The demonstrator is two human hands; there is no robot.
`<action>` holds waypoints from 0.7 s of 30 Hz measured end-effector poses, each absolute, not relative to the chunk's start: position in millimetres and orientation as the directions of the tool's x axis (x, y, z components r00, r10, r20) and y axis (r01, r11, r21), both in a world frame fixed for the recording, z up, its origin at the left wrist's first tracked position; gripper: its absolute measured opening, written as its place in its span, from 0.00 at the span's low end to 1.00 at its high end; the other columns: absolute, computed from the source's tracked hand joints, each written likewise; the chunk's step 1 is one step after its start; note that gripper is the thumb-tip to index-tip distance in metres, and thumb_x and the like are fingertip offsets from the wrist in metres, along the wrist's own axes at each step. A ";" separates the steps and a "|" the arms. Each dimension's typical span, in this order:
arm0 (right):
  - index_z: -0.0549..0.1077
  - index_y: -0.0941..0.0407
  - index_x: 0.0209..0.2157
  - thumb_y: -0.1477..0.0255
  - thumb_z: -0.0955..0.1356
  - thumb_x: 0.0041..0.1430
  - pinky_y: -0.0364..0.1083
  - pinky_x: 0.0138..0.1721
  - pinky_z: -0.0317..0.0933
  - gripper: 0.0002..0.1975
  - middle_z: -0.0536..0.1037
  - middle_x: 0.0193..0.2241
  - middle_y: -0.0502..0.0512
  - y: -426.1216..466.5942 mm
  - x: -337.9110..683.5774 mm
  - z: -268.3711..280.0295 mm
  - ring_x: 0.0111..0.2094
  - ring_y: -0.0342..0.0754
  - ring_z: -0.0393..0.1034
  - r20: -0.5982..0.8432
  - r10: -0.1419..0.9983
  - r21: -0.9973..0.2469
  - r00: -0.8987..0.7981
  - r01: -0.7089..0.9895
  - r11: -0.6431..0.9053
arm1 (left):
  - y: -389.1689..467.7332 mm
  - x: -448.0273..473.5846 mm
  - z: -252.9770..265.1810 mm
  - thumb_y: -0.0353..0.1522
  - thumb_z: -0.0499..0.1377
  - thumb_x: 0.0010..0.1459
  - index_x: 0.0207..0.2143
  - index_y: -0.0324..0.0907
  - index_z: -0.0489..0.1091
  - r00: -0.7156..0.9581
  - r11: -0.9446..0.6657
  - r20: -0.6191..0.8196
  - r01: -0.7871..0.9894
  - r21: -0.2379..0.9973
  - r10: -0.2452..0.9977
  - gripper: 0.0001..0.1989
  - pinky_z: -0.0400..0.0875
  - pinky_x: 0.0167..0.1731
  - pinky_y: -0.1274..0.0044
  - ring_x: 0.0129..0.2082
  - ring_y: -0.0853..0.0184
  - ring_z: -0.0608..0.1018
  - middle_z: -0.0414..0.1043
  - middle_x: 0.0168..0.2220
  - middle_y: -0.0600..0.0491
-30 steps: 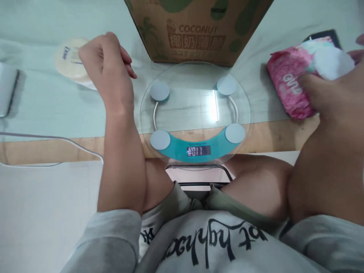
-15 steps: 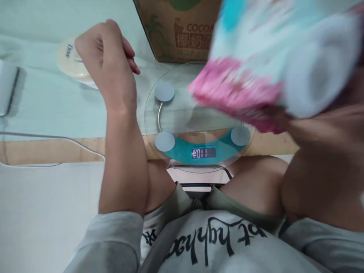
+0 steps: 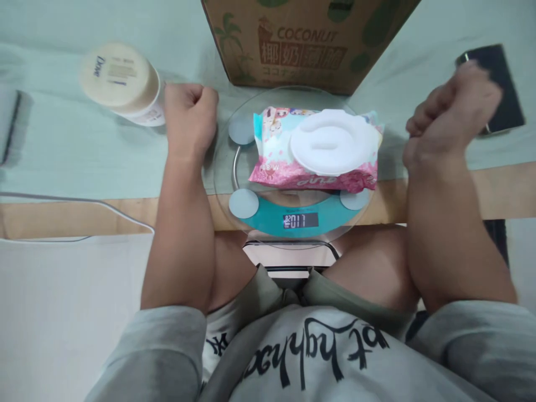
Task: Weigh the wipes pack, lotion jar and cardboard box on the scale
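A pink and light-blue pack of wet wipes [image 3: 276, 159] with a white lid lies on a round glass scale [image 3: 274, 215]. Dark digits show on the scale's display, in a teal strip along its near side. To the left of the scale, my left hand [image 3: 190, 111] rests on the cloth in a closed fist, beside a cream-lidded Dove jar [image 3: 119, 75]; whether they touch I cannot tell. On the right, my right hand [image 3: 454, 114] is slightly blurred, its fingers curled in with nothing seen in them. It partly covers a dark flat box [image 3: 505, 92].
A cardboard coconut box [image 3: 301, 44] stands behind the scale on the pale green cloth. A white cable [image 3: 104, 205] crosses the wooden table edge [image 3: 75, 218] at left. A grey-white object [image 3: 8, 123] sits at the far left. A tablet-like device [image 3: 291, 257] lies across my lap.
The pack of wipes came down from my right hand onto the scale and was let go. My right hand moved away to the right. My left hand shifted right and closed into a fist.
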State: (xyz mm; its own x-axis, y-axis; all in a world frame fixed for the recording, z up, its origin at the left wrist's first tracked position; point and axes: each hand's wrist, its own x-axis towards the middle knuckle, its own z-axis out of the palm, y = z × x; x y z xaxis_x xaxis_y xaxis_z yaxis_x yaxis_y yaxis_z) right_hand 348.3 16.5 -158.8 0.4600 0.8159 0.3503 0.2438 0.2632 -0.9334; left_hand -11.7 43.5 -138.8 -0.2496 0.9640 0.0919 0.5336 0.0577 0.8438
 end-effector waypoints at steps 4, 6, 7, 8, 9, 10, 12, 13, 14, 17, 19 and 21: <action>0.46 0.54 0.22 0.78 0.63 0.63 0.44 0.26 0.29 0.21 0.42 0.19 0.45 25.2 356.9 -194.9 0.20 0.35 0.34 0.310 0.828 -0.942 0.468 0.267 0.202 | 41.9 -3.9 -140.0 0.18 0.58 0.60 0.17 0.43 0.48 -0.249 0.152 0.028 0.670 0.726 0.968 0.26 0.45 0.38 0.71 0.30 0.70 0.50 0.37 0.20 0.57; 0.49 0.55 0.18 0.81 0.64 0.63 0.45 0.29 0.30 0.24 0.44 0.18 0.46 23.3 358.0 -197.5 0.21 0.35 0.37 0.311 0.845 -0.934 0.435 0.304 0.188 | 41.8 0.9 -139.3 0.18 0.59 0.58 0.18 0.42 0.50 -0.264 0.187 0.012 0.716 0.673 0.965 0.24 0.47 0.39 0.71 0.32 0.69 0.52 0.37 0.19 0.57; 0.49 0.56 0.18 0.83 0.64 0.64 0.45 0.30 0.30 0.25 0.45 0.18 0.46 22.5 358.5 -196.8 0.22 0.35 0.37 0.308 0.853 -0.930 0.421 0.321 0.177 | 42.0 2.7 -138.9 0.18 0.59 0.58 0.18 0.42 0.50 -0.270 0.203 0.002 0.729 0.654 0.963 0.24 0.47 0.39 0.71 0.32 0.69 0.52 0.37 0.20 0.57; 0.48 0.56 0.17 0.84 0.65 0.64 0.45 0.30 0.31 0.26 0.45 0.18 0.46 22.0 359.1 -195.6 0.23 0.35 0.37 0.302 0.860 -0.927 0.411 0.336 0.165 | 42.3 4.2 -138.6 0.18 0.59 0.59 0.18 0.42 0.50 -0.275 0.217 -0.008 0.737 0.640 0.961 0.25 0.46 0.39 0.71 0.32 0.70 0.52 0.36 0.20 0.57; 0.48 0.56 0.17 0.85 0.65 0.64 0.45 0.31 0.31 0.27 0.44 0.17 0.46 21.9 359.8 -194.3 0.23 0.35 0.37 0.296 0.866 -0.924 0.403 0.350 0.153 | 42.6 5.3 -138.1 0.18 0.59 0.59 0.18 0.42 0.49 -0.279 0.226 -0.014 0.744 0.630 0.960 0.25 0.45 0.39 0.71 0.31 0.70 0.51 0.36 0.21 0.57; 0.48 0.56 0.17 0.85 0.65 0.65 0.46 0.31 0.31 0.28 0.44 0.17 0.46 22.3 360.5 -193.3 0.23 0.35 0.37 0.291 0.871 -0.921 0.397 0.364 0.141 | 42.5 6.1 -137.6 0.18 0.59 0.61 0.18 0.42 0.48 -0.281 0.229 -0.016 0.745 0.626 0.959 0.26 0.44 0.38 0.71 0.31 0.71 0.51 0.36 0.22 0.56; 0.49 0.56 0.16 0.86 0.66 0.65 0.46 0.31 0.32 0.29 0.45 0.17 0.46 23.7 362.1 -192.6 0.23 0.35 0.37 0.280 0.881 -0.911 0.382 0.394 0.119 | 41.8 6.8 -136.8 0.18 0.58 0.62 0.18 0.42 0.47 -0.267 0.215 -0.010 0.752 0.624 0.964 0.27 0.43 0.38 0.70 0.31 0.72 0.51 0.37 0.24 0.56; 0.49 0.56 0.16 0.86 0.67 0.66 0.47 0.31 0.32 0.29 0.45 0.16 0.46 24.6 362.7 -192.9 0.23 0.35 0.37 0.275 0.885 -0.906 0.375 0.409 0.108 | 41.4 6.4 -137.2 0.18 0.58 0.62 0.19 0.42 0.46 -0.263 0.208 -0.002 0.758 0.618 0.965 0.27 0.43 0.38 0.70 0.31 0.72 0.51 0.38 0.24 0.56; 0.49 0.56 0.16 0.86 0.67 0.66 0.47 0.31 0.32 0.30 0.45 0.16 0.46 25.4 363.2 -193.5 0.23 0.35 0.37 0.272 0.888 -0.900 0.372 0.424 0.098 | 41.5 5.1 -138.5 0.18 0.58 0.62 0.19 0.42 0.45 -0.262 0.204 0.005 0.764 0.612 0.965 0.27 0.44 0.38 0.70 0.32 0.72 0.51 0.38 0.24 0.55; 0.48 0.56 0.16 0.85 0.67 0.67 0.48 0.32 0.33 0.31 0.44 0.16 0.47 27.6 363.9 -196.3 0.24 0.35 0.38 0.265 0.887 -0.882 0.377 0.467 0.065 | 47.4 -7.0 -152.7 0.19 0.59 0.63 0.20 0.43 0.46 -0.238 0.178 0.018 0.774 0.608 0.971 0.26 0.46 0.39 0.70 0.33 0.72 0.51 0.37 0.24 0.55; 0.48 0.56 0.16 0.85 0.67 0.68 0.48 0.32 0.35 0.31 0.44 0.16 0.47 28.5 364.2 -197.8 0.24 0.36 0.38 0.266 0.886 -0.868 0.381 0.493 0.048 | 58.3 -22.5 -172.0 0.21 0.60 0.62 0.21 0.43 0.48 -0.167 0.080 0.076 0.763 0.642 0.983 0.25 0.48 0.38 0.71 0.33 0.71 0.50 0.35 0.23 0.54; 0.49 0.56 0.17 0.85 0.66 0.68 0.48 0.34 0.36 0.30 0.44 0.16 0.47 28.8 364.7 -198.6 0.25 0.36 0.39 0.269 0.884 -0.856 0.383 0.516 0.037 | 73.1 -41.0 -195.1 0.24 0.61 0.60 0.21 0.43 0.48 -0.054 -0.132 0.241 0.713 0.688 0.969 0.24 0.47 0.35 0.71 0.32 0.72 0.48 0.33 0.22 0.54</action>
